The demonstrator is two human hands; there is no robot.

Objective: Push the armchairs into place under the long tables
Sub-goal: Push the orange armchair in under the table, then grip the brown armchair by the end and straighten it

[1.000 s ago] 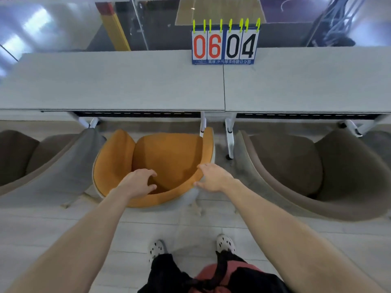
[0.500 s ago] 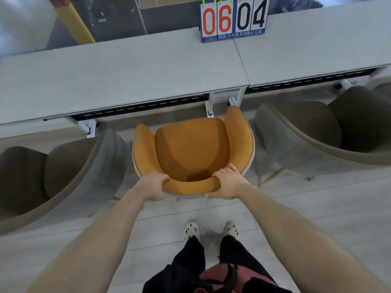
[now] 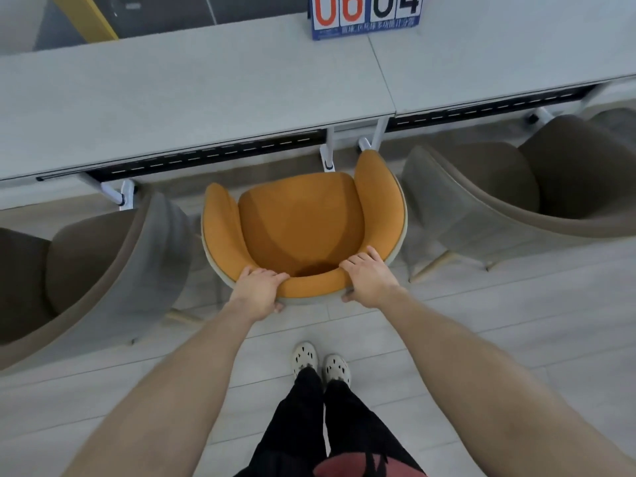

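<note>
An orange armchair (image 3: 303, 222) stands on the floor facing the long grey tables (image 3: 192, 98), its front close to the table edge and the white table legs. My left hand (image 3: 258, 290) grips the left part of its backrest rim, fingers over the top, thumb behind. On the right part of the same rim my right hand (image 3: 370, 278) holds it the same way. The seat is empty.
A brown-grey armchair (image 3: 86, 270) stands to the left and another (image 3: 516, 201) to the right, both close to the orange one. A scoreboard (image 3: 364, 15) reading 06 04 sits on the tables. White table legs (image 3: 328, 153) stand ahead. My feet (image 3: 320, 364) are behind the chair.
Both hands closed on the backrest rim. The chair turned from angled to facing the table squarely and sits a little closer to the table edge. My view tilted further down.
</note>
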